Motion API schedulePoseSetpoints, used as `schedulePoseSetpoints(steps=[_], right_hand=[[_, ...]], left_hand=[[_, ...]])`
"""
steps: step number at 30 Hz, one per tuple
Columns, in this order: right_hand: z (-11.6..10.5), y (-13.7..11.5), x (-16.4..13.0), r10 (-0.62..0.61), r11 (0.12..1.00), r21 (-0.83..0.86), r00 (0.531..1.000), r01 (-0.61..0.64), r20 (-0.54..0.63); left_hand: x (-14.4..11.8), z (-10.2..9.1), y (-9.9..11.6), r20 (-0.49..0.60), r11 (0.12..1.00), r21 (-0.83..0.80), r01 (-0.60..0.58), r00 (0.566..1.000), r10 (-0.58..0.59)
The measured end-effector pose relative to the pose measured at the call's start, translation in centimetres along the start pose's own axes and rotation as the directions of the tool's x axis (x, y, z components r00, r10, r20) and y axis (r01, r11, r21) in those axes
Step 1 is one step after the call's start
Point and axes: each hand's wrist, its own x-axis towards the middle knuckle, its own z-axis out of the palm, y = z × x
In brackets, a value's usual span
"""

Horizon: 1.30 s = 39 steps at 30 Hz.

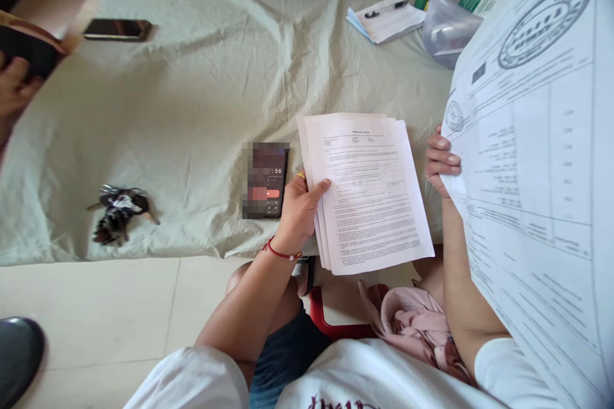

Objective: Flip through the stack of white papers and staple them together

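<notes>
My left hand (300,212) grips the left edge of a stack of printed pages (371,195), thumb on the top sheet, over the front edge of a pale green bedsheet (201,96). A red thread bracelet circles that wrist. My right hand (441,160) holds up a single large stamped sheet (537,160) close to the camera, tilted, filling the right side. A black phone (265,180) with a lit screen lies on the sheet just left of my left hand.
A bunch of keys (118,212) lies at the front left. A second phone (116,29) lies far left. Another person's hand (12,89) holds a dark object at the left edge. A notepad with a pen (386,18) and a clear plastic tub (444,19) sit at the back right.
</notes>
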Motion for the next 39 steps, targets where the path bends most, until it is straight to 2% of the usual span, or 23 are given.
schedulePoseSetpoints(steps=[5,8,16,26,31,33,36,37,39], right_hand=[[-0.3,-0.3,0.2,0.027,0.995,-0.101,0.995,-0.017,0.093],[-0.2,-0.4,0.4,0.053,0.996,-0.077,0.994,-0.045,0.101],[1.8,1.3,0.8,0.074,0.997,-0.032,0.996,-0.072,0.051],[1.3,0.8,0.2,-0.002,0.995,-0.104,0.998,-0.005,-0.064],[0.9,0.6,0.7,0.068,0.998,-0.002,0.997,-0.068,0.022],[1.0,0.7,0.8,0.065,0.997,0.037,0.997,-0.064,-0.031],[1.3,0.9,0.9,0.020,0.999,0.035,0.982,-0.013,-0.188],[1.4,0.9,1.0,0.017,0.999,0.031,0.981,-0.012,-0.195],[1.4,0.9,1.0,0.039,0.999,0.033,0.990,-0.035,-0.134]], left_hand=[[0.0,0.0,0.0,0.003,1.000,0.002,-0.003,1.000,0.003],[0.0,-0.1,0.1,-0.001,1.000,0.005,-0.002,1.000,0.002],[-0.1,-0.2,0.1,0.011,1.000,0.017,0.005,1.000,-0.005],[-0.1,-0.1,0.0,0.026,1.000,0.016,-0.008,1.000,0.007],[-0.1,0.0,0.0,0.023,1.000,0.009,-0.012,1.000,0.012],[-0.1,0.0,0.1,0.030,1.000,0.016,-0.012,0.999,0.011],[-0.1,-0.1,0.1,0.024,1.000,0.024,-0.019,1.000,0.018],[-0.1,-0.1,0.1,0.021,1.000,0.024,-0.020,1.000,0.019],[-0.2,0.0,0.2,0.017,1.000,0.025,-0.016,1.000,0.016]])
